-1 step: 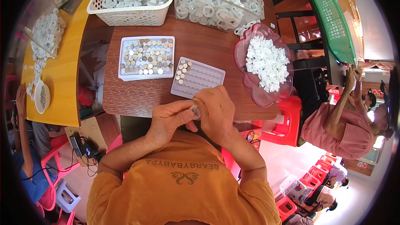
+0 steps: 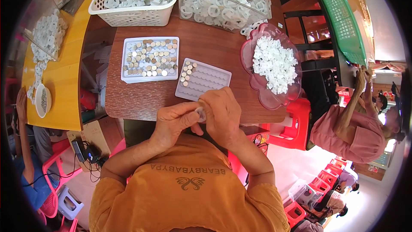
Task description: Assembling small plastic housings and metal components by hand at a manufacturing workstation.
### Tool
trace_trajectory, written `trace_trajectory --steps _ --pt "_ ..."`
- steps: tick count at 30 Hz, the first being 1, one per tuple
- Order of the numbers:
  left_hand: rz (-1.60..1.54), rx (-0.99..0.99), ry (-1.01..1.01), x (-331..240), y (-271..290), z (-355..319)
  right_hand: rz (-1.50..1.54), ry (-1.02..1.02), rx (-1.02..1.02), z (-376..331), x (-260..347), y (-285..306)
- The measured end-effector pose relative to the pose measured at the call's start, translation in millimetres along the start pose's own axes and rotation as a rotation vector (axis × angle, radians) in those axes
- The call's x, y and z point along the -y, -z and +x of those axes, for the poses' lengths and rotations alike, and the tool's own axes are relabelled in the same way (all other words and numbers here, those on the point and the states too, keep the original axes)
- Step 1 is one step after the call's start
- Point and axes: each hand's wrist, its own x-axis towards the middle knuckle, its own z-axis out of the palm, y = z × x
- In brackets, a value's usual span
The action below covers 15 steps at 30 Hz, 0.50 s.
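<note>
My left hand (image 2: 174,122) and my right hand (image 2: 221,111) meet at the near edge of the brown table (image 2: 141,96). Together their fingertips pinch a small white piece (image 2: 199,111), mostly hidden by the fingers. Just beyond the hands lies a white slotted tray (image 2: 212,83) with several small round metal discs (image 2: 188,72) in its far left corner. To its left, a white flat tray (image 2: 128,62) holds many more discs. A pink bowl (image 2: 249,56) of small white plastic pieces (image 2: 274,64) stands at the right.
A white basket (image 2: 133,15) and a clear bin (image 2: 223,13), both full of white rings, stand at the back. A yellow table (image 2: 60,86) with a small bowl (image 2: 43,99) is left. One person in pink (image 2: 352,133) is right, another in blue (image 2: 30,176) left. Red stools (image 2: 292,131) stand nearby.
</note>
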Motion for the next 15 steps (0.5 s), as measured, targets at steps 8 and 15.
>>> trace_trajectory --steps 8,15 --pt "-0.093 -0.049 -0.084 4.0 2.9 41.8 -0.045 -0.053 -0.206 8.3 -37.7 -17.4" --pt "-0.061 -0.058 -0.119 -15.8 19.2 13.3 0.017 0.002 -0.256 -21.0 -27.7 14.7"
